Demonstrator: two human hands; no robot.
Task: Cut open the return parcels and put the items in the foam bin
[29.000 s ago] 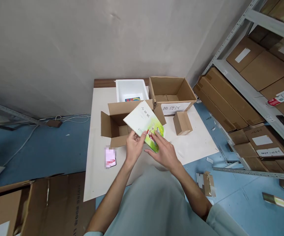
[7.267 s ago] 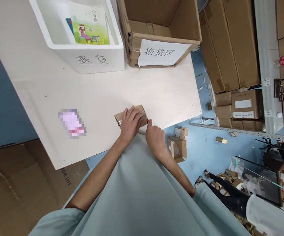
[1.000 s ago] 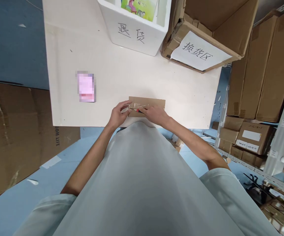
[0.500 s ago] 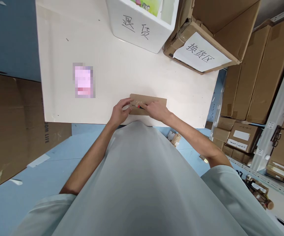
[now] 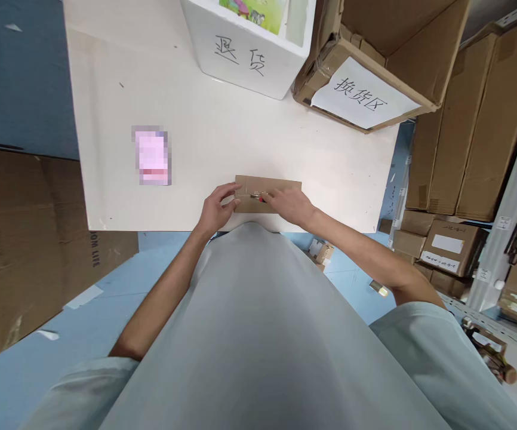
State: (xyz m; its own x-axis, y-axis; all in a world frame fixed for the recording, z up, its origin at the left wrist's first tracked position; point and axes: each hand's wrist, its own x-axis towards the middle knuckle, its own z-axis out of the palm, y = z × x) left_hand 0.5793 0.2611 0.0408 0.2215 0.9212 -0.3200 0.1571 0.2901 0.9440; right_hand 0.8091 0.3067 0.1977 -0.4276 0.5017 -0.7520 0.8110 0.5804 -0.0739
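A small flat brown cardboard box (image 5: 249, 207) lies at the front edge of the white table, with clear tape along its top. My left hand (image 5: 216, 208) grips the box's left end, thumb near the front and fingers near the back. Over the right half of the box, my right hand (image 5: 291, 204) is closed on a utility knife (image 5: 262, 199). Only a bit of its red and black handle and the thin blade show; my fingers cover the rest. The blade points left and lies at the taped middle of the box.
On the table (image 5: 187, 119), a blurred pink item (image 5: 151, 156) lies to the left. A white bin (image 5: 245, 65) and an open, labelled cardboard carton (image 5: 352, 95) stand at the back. Shelves with boxes (image 5: 446, 245) rise on the right; a large carton (image 5: 30, 251) is at left.
My right hand has drawn the knife a little to the right along the tape. My left hand stays at the box's left end. The whole view has shifted slightly.
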